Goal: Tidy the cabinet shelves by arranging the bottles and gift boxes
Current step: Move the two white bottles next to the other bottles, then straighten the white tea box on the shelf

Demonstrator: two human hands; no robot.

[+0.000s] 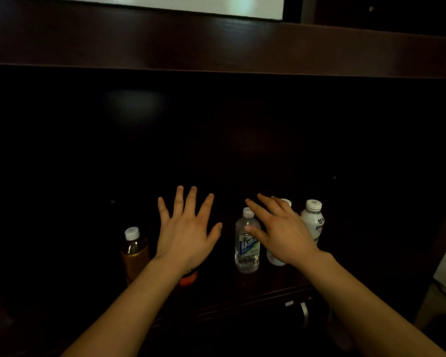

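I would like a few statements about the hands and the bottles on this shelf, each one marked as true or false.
1. Both the left hand and the right hand have straight, spread fingers. True.
2. The left hand grips the amber bottle. False: it holds nothing; the amber bottle stands to its left.
3. The clear bottle with the blue label stands upright, cap on. True.
4. The white bottle lies on its side. False: it stands upright, to the right of the right hand.
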